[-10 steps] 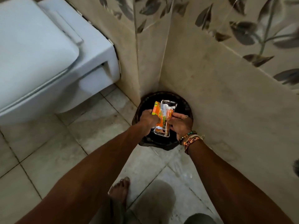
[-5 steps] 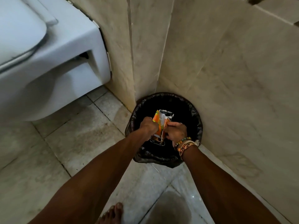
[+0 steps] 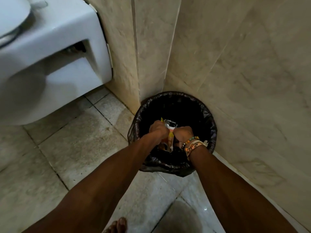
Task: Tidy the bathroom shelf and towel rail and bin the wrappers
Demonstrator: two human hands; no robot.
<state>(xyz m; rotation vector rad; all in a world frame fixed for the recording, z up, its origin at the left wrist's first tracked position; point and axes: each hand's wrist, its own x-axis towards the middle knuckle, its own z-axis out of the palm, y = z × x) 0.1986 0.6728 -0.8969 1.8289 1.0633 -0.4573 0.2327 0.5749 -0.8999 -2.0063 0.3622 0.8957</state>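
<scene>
A white toilet [image 3: 50,61] fills the upper left. Lower centre, a black-lined bin [image 3: 207,115] sits in the tiled corner. Inside its mouth the left hand [image 3: 159,129] and right hand [image 3: 184,132] each grip the orange wrappers [image 3: 170,132], seemingly crumpled between the fists.

Both hands are held together over a bin [image 3: 208,115] set in the wall corner. A wrapper [image 3: 170,132] is gripped between left hand [image 3: 158,130] and right hand [image 3: 184,134]. A toilet [image 3: 50,64] is mounted far left of the hands.
</scene>
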